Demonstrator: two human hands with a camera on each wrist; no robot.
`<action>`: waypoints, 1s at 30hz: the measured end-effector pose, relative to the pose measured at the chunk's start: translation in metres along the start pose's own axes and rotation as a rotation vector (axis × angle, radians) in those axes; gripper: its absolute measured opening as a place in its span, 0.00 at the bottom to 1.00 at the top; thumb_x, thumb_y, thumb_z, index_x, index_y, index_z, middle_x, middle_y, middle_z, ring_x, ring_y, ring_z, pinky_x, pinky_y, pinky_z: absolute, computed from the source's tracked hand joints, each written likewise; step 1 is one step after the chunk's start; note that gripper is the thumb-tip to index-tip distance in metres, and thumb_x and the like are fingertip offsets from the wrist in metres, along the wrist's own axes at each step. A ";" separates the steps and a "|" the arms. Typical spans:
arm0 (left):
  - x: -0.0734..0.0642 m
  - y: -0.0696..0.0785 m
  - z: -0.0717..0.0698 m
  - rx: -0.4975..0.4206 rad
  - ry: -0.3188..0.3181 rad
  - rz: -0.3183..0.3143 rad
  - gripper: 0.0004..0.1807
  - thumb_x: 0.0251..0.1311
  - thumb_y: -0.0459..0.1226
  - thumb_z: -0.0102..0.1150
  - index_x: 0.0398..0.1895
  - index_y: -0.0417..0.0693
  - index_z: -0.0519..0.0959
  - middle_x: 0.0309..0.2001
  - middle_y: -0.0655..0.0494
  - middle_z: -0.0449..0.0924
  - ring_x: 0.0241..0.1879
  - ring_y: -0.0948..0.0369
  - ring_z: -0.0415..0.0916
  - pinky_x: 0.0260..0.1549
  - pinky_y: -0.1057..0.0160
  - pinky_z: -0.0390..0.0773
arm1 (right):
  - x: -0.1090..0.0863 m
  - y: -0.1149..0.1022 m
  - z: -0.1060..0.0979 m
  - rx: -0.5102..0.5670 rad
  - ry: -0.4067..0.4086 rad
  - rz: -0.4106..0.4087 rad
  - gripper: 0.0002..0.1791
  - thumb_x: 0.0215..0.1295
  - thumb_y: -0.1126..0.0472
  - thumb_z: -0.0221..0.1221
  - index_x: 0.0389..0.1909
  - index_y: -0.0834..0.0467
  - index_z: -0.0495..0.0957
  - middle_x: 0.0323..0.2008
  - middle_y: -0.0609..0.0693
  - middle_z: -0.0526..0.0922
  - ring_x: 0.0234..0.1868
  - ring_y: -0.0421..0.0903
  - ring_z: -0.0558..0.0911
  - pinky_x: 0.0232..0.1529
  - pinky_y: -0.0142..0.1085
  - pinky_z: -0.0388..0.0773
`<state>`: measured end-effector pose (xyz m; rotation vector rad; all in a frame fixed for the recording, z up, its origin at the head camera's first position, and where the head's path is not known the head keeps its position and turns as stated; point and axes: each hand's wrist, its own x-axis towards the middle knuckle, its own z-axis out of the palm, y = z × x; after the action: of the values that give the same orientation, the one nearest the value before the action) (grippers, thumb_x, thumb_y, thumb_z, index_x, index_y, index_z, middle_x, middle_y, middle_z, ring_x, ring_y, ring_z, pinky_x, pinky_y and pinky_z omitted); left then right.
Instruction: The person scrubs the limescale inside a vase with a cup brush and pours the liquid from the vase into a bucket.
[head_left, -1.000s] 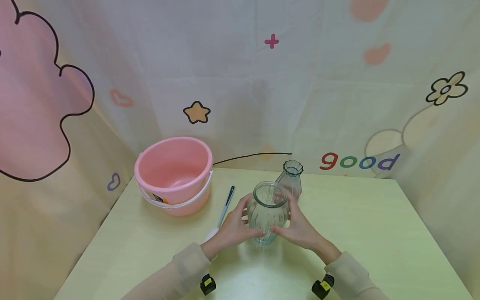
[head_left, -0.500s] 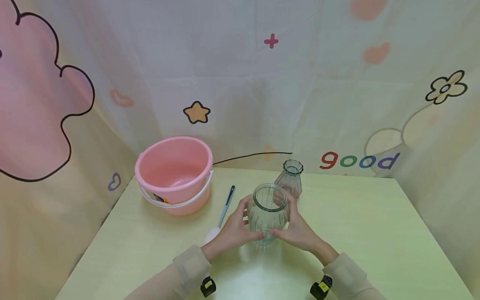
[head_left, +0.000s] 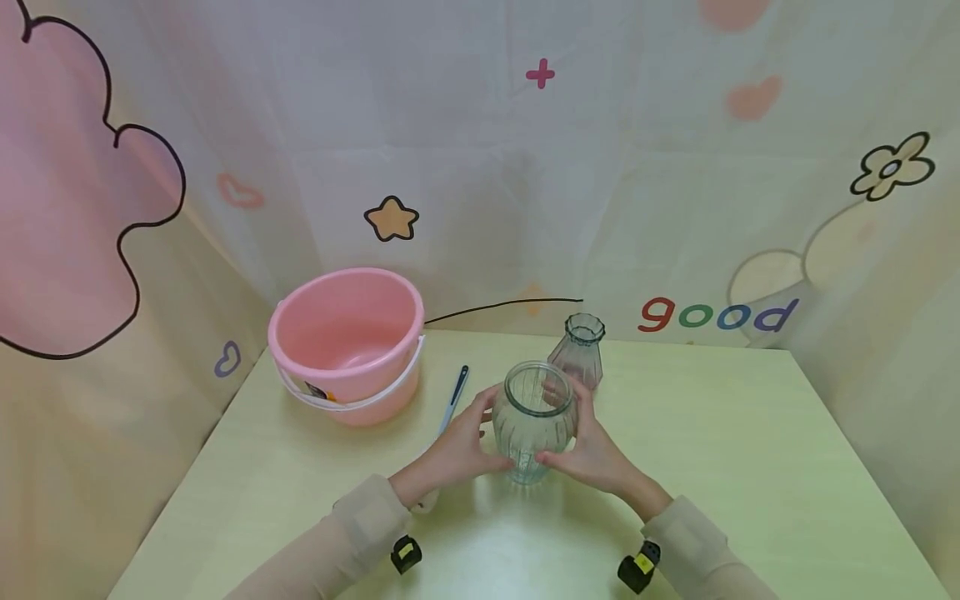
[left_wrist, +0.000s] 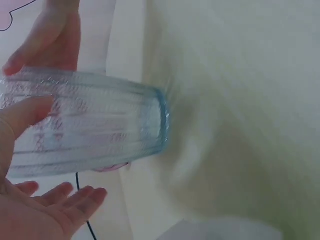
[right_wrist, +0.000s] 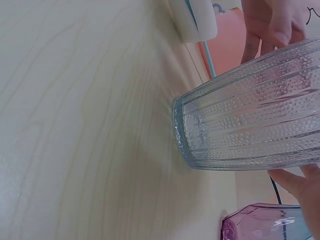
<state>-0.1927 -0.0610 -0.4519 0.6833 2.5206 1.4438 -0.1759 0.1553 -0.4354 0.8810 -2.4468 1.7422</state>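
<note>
A clear ribbed glass vase [head_left: 534, 429] stands upright between both hands; whether its base touches the table I cannot tell. My right hand [head_left: 600, 450] holds it from the right, thumb in front and fingers curved behind. My left hand [head_left: 459, 448] is at its left side. In the left wrist view, the left fingers [left_wrist: 75, 202] are extended and apart from the vase [left_wrist: 95, 120], with the thumb in front of the glass. Behind it stands a smaller faceted glass vase [head_left: 581, 362], tinted greyish pink, also visible at the bottom of the right wrist view.
A pink bucket [head_left: 348, 333] with a white handle stands at the back left. Beside it lies a brush [head_left: 453, 400] with a blue handle; its white head is partly hidden under the left forearm. A printed curtain [head_left: 480, 167] surrounds the pale table [head_left: 712, 467].
My left hand has loosened and shifted slightly left, away from the vase. The right hand keeps its hold. The head view has tilted slightly, so everything sits a little higher.
</note>
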 end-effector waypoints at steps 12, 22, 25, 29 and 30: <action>0.024 0.010 -0.039 0.206 0.105 -0.109 0.40 0.47 0.34 0.65 0.65 0.42 0.59 0.59 0.42 0.68 0.55 0.45 0.69 0.51 0.49 0.70 | -0.001 0.003 0.001 0.001 0.009 0.071 0.58 0.44 0.72 0.68 0.68 0.55 0.36 0.66 0.64 0.55 0.62 0.66 0.64 0.54 0.62 0.64; 0.062 0.007 -0.041 0.368 0.138 -0.260 0.35 0.50 0.39 0.63 0.62 0.43 0.62 0.56 0.46 0.71 0.53 0.50 0.71 0.48 0.52 0.72 | -0.001 0.003 0.000 -0.022 0.006 0.044 0.58 0.42 0.72 0.68 0.67 0.56 0.36 0.66 0.65 0.55 0.63 0.66 0.62 0.53 0.62 0.65; 0.072 0.001 -0.036 0.441 0.146 -0.298 0.33 0.50 0.41 0.63 0.60 0.44 0.65 0.53 0.47 0.73 0.49 0.51 0.73 0.44 0.53 0.73 | -0.002 0.003 0.000 -0.029 0.005 0.040 0.58 0.43 0.72 0.69 0.67 0.56 0.36 0.66 0.65 0.55 0.63 0.66 0.62 0.53 0.62 0.65; 0.084 -0.011 -0.033 0.499 0.154 -0.349 0.32 0.50 0.43 0.64 0.59 0.44 0.65 0.51 0.47 0.73 0.47 0.49 0.74 0.41 0.53 0.74 | -0.001 0.002 0.000 -0.034 0.007 0.035 0.58 0.42 0.72 0.69 0.67 0.56 0.37 0.66 0.65 0.55 0.63 0.66 0.62 0.53 0.62 0.65; 0.087 -0.014 -0.032 0.507 0.154 -0.363 0.32 0.50 0.43 0.64 0.59 0.44 0.65 0.51 0.46 0.72 0.47 0.48 0.74 0.40 0.52 0.74 | -0.001 0.001 0.000 -0.039 0.006 0.031 0.58 0.42 0.72 0.69 0.67 0.56 0.37 0.66 0.65 0.55 0.63 0.66 0.62 0.53 0.61 0.65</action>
<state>-0.2849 -0.0522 -0.4393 0.1514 2.9599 0.7692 -0.1754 0.1564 -0.4369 0.8378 -2.4945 1.6975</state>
